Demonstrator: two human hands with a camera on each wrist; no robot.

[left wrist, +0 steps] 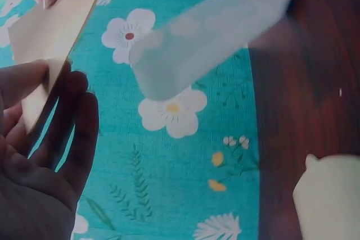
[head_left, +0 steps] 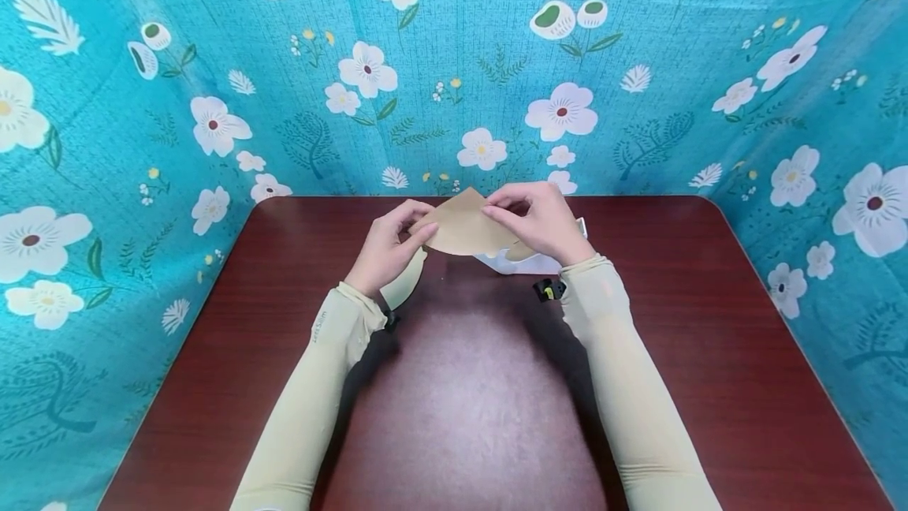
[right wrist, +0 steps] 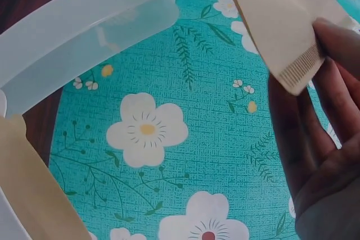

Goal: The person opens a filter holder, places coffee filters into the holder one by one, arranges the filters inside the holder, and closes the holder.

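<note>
A brown paper coffee filter [head_left: 468, 229] is held up above the far part of the table, its pointed side up and its curved edge down. My left hand [head_left: 386, 249] pinches its left end between thumb and fingers. At the opposite end, my right hand [head_left: 542, 221] pinches it too. The right wrist view shows a crimped seam on the filter [right wrist: 287, 26] near the right fingers. Behind and below the right hand is a translucent plastic container [head_left: 525, 263] with brown paper [right wrist: 34, 178] inside it.
A pale cream, rounded piece [head_left: 403, 284] lies on the dark red table [head_left: 454, 416] beside the left wrist, partly hidden by it. Beyond the table's far edge hangs a blue flowered cloth [head_left: 440, 61], which also covers both sides.
</note>
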